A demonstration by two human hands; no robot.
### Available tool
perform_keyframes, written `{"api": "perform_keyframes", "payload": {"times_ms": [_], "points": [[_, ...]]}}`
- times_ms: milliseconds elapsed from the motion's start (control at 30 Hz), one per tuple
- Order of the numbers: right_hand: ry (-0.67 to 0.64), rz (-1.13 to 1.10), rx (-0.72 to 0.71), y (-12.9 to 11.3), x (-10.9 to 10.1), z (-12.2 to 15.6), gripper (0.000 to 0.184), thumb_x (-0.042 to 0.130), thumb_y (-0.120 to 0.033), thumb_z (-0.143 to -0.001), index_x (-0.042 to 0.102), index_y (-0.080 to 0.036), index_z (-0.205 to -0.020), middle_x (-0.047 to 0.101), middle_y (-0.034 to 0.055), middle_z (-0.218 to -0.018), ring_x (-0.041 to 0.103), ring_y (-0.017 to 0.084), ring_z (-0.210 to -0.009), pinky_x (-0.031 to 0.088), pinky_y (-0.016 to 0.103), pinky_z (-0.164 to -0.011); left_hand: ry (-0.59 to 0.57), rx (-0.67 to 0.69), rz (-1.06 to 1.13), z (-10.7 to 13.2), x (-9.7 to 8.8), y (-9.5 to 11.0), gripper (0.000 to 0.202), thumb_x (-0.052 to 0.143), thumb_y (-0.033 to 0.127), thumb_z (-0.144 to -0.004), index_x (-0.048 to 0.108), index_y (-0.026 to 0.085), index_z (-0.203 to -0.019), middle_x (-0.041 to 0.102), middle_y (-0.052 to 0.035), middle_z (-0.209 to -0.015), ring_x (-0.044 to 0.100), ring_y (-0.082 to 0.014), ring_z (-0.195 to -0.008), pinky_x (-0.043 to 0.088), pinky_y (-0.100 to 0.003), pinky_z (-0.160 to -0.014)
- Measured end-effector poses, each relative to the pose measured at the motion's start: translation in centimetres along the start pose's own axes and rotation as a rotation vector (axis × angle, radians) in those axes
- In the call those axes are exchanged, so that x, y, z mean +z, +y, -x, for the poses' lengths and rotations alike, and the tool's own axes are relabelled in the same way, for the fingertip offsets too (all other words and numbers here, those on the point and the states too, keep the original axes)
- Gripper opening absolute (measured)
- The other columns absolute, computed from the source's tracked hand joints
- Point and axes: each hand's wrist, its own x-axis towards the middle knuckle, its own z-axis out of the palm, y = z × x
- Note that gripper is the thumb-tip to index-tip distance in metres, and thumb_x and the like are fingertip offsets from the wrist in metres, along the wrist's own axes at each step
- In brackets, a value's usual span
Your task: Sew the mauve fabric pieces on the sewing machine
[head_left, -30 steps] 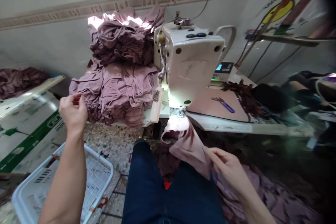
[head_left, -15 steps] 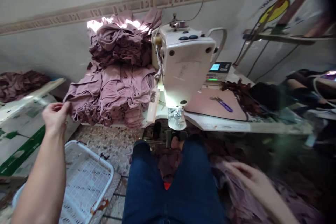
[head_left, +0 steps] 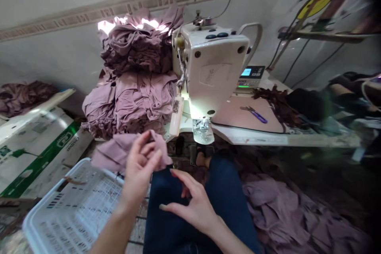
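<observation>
Dim, flat indoor light. The brightest spot is the glow under the sewing machine (head_left: 214,71), up and right of the left hand (head_left: 139,168) gripping a mauve cloth (head_left: 114,154); it bleaches the needle plate (head_left: 203,127) white. High above the grip, glare blows out the top of the fabric stack (head_left: 133,27). The gripping hand is slightly motion-blurred. Far right of the grip the picture darkens and smears; the wall border (head_left: 89,10) bows with lens curvature.
</observation>
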Motion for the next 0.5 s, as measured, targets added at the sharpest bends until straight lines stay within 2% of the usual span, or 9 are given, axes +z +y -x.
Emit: {"api": "perform_keyframes", "payload": {"times_ms": [33, 100, 133, 200, 267, 333, 400, 433, 500], "points": [[-0.017, 0.021, 0.011, 0.4, 0.5, -0.3, 0.061, 0.095, -0.050, -0.080, 0.079, -0.022, -0.131, 0.081, 0.0133, -0.120, 0.070, 0.021, -0.074, 0.054, 0.029, -0.059, -0.026, -0.069, 0.067, 0.9, 1.0, -1.8, 0.079, 0.091, 0.040, -0.085, 0.055, 0.028, -0.154, 0.071, -0.0136, -0.135, 0.076, -0.0250, -0.107, 0.065, -0.030, -0.083], [-0.063, 0.052, 0.058, 1.3, 0.7, -0.6, 0.030, 0.077, -0.049, -0.097, 0.082, -0.020, -0.103, 0.081, 0.0084, -0.091, 0.068, 0.021, -0.068, 0.053, 0.030, -0.062, -0.006, -0.165, 0.152, 1.8, 2.3, -4.8, 0.079, 0.092, 0.039, -0.083, 0.057, 0.027, -0.153, 0.070, -0.0146, -0.137, 0.076, -0.0260, -0.112, 0.064, -0.032, -0.089], [-0.076, 0.073, 0.074, 1.6, 0.4, -0.6, 0.034, 0.068, -0.047, -0.104, 0.079, -0.020, -0.088, 0.077, 0.0067, -0.080, 0.068, 0.020, -0.068, 0.052, 0.030, -0.064, 0.024, -0.187, 0.178, 1.8, 2.6, -6.0, 0.077, 0.093, 0.038, -0.081, 0.060, 0.026, -0.150, 0.071, -0.0141, -0.134, 0.076, -0.0257, -0.111, 0.063, -0.031, -0.089], [-0.053, 0.117, 0.082, 2.0, -0.8, -0.6, 0.046, 0.062, -0.050, -0.107, 0.070, -0.020, -0.072, 0.075, 0.0072, -0.080, 0.070, 0.021, -0.074, 0.053, 0.031, -0.069, 0.071, -0.214, 0.202, 1.5, 2.7, -7.9, 0.070, 0.097, 0.036, -0.075, 0.069, 0.022, -0.138, 0.073, -0.0123, -0.127, 0.076, -0.0237, -0.106, 0.062, -0.028, -0.086], [-0.050, 0.066, 0.142, 2.0, -2.5, -0.5, 0.049, 0.063, -0.059, -0.104, 0.065, -0.021, -0.072, 0.076, 0.0083, -0.087, 0.071, 0.021, -0.078, 0.054, 0.030, -0.066, 0.067, -0.253, 0.202, 0.8, 2.4, -9.2, 0.062, 0.100, 0.038, -0.070, 0.075, 0.018, -0.124, 0.075, -0.0112, -0.119, 0.076, -0.0212, -0.097, 0.061, -0.026, -0.080], [-0.144, -0.118, 0.305, 1.9, -4.4, -0.7, 0.052, 0.060, -0.070, -0.102, 0.060, -0.023, -0.080, 0.078, 0.0073, -0.084, 0.071, 0.019, -0.067, 0.048, 0.027, -0.052, 0.045, -0.293, 0.162, 0.3, 2.2, -10.0, 0.058, 0.101, 0.042, -0.068, 0.079, 0.015, -0.114, 0.077, -0.0113, -0.113, 0.074, -0.0192, -0.087, 0.060, -0.026, -0.076], [-0.227, -0.297, 0.453, 1.6, -6.3, -1.2, 0.055, 0.062, -0.076, -0.098, 0.056, -0.023, -0.086, 0.078, 0.0048, -0.075, 0.067, 0.017, -0.052, 0.041, 0.023, -0.043, 0.004, -0.272, 0.054, 0.1, 2.3, -10.5, 0.051, 0.098, 0.047, -0.070, 0.082, 0.015, -0.106, 0.076, -0.0144, -0.122, 0.075, -0.0207, -0.090, 0.061, -0.029, -0.078], [-0.232, -0.346, 0.488, 1.4, -7.2, -1.5, 0.056, 0.066, -0.077, -0.095, 0.055, -0.023, -0.087, 0.078, 0.0038, -0.073, 0.065, 0.015, -0.047, 0.040, 0.022, -0.042, -0.056, -0.237, -0.021, 0.1, 2.5, -10.5, 0.045, 0.096, 0.049, -0.074, 0.084, 0.015, -0.102, 0.073, -0.0163, -0.132, 0.076, -0.0232, -0.097, 0.062, -0.031, -0.080], [-0.210, -0.375, 0.501, 0.6, -9.0, -2.2, 0.055, 0.073, -0.075, -0.091, 0.054, -0.023, -0.089, 0.076, 0.0004, -0.068, 0.059, 0.012, -0.043, 0.042, 0.021, -0.044, -0.296, -0.154, -0.157, 0.3, 3.0, -10.4, 0.036, 0.091, 0.049, -0.080, 0.086, 0.016, -0.096, 0.062, -0.0180, -0.151, 0.074, -0.0293, -0.114, 0.062, -0.033, -0.087]]}}
